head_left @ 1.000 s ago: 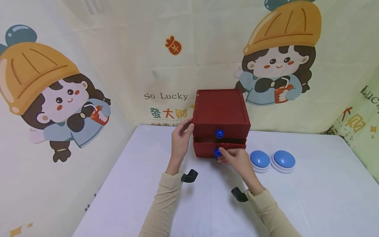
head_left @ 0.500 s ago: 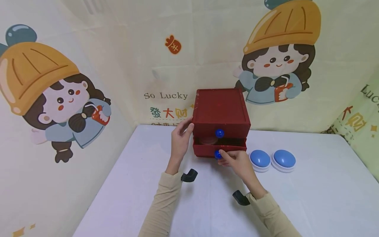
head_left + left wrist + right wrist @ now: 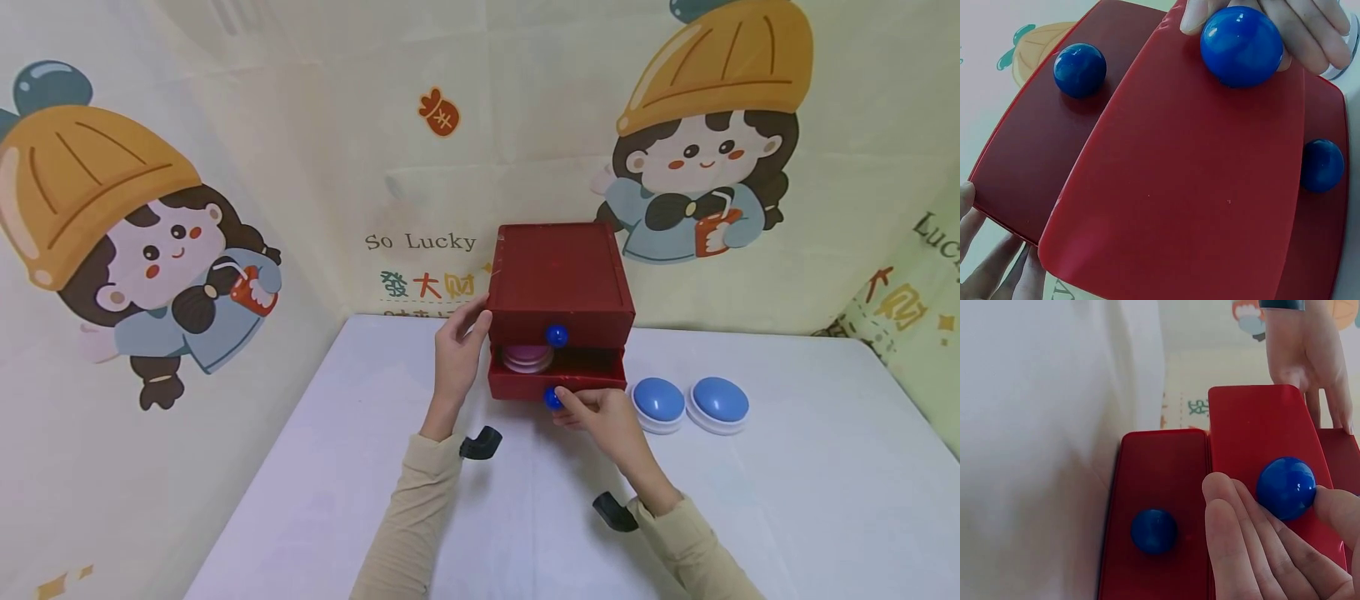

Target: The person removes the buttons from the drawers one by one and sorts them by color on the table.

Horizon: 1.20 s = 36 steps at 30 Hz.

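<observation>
A small dark red drawer cabinet (image 3: 555, 267) stands at the back of the table. My right hand (image 3: 603, 417) pinches the blue round knob (image 3: 1286, 487) of the middle drawer (image 3: 1179, 169), which is pulled partway out. Inside that drawer, at the left, a round pink-topped object with a white base (image 3: 527, 360) shows; its rear part is hidden under the cabinet. My left hand (image 3: 459, 358) rests against the cabinet's left side, fingers extended and thumb near the front edge. The top drawer's knob (image 3: 557, 336) and the bottom drawer's knob (image 3: 1322, 165) are untouched, both drawers closed.
Two blue dome-topped push buttons on white bases (image 3: 658, 404) (image 3: 718, 404) sit to the right of the cabinet, near my right hand. A white cloth covers the table (image 3: 810, 500). Behind it hangs a printed cloth backdrop (image 3: 360, 167).
The middle drawer has slid out toward me with my right hand on its knob. The pink-topped object inside has come into view. My left hand has stayed against the cabinet.
</observation>
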Each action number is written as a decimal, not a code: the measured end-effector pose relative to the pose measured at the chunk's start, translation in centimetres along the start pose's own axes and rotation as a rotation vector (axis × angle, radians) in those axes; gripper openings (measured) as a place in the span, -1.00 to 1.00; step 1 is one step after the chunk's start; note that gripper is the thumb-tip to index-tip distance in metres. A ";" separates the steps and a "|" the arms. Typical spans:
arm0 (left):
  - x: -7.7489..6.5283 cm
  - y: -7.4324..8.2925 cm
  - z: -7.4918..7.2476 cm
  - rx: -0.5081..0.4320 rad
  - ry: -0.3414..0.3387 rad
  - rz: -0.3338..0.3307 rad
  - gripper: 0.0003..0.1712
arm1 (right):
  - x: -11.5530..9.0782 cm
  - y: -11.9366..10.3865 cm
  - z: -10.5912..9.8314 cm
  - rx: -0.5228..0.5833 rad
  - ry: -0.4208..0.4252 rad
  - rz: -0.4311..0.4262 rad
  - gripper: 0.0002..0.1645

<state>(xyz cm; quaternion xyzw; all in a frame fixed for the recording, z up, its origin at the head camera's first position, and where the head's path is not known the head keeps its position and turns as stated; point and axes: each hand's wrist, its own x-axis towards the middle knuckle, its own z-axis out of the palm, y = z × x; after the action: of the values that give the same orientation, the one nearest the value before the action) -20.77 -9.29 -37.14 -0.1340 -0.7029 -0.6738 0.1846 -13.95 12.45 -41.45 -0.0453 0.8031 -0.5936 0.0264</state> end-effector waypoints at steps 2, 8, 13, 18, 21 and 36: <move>-0.1 0.9 0.1 0.004 -0.004 -0.008 -0.53 | -0.1 0.0 0.0 -0.009 0.001 -0.005 -0.55; -0.3 2.6 0.0 0.019 -0.024 -0.014 -0.54 | -0.5 -0.1 0.1 -0.012 0.003 -0.014 -0.57; -0.2 2.6 -0.2 0.024 -0.035 -0.022 -0.55 | -0.7 -0.1 0.2 -0.013 0.002 -0.018 -0.58; 0.1 2.7 -0.4 -0.007 -0.044 -0.036 -0.56 | -0.9 -0.2 0.2 -0.012 -0.005 -0.008 -0.58; 0.2 2.9 -0.5 -0.016 -0.056 -0.045 -0.57 | -1.0 -0.2 0.2 -0.016 -0.007 -0.002 -0.58; 0.4 2.3 -0.2 0.005 -0.085 -0.037 -0.56 | -1.6 0.3 -0.3 -0.004 -0.016 0.027 -0.60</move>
<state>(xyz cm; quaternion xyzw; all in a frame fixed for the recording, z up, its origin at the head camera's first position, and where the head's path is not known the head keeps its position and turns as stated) -20.13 -9.40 -34.84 -0.1492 -0.7141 -0.6690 0.1424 -12.44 12.95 -41.70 -0.0390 0.8044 -0.5914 0.0406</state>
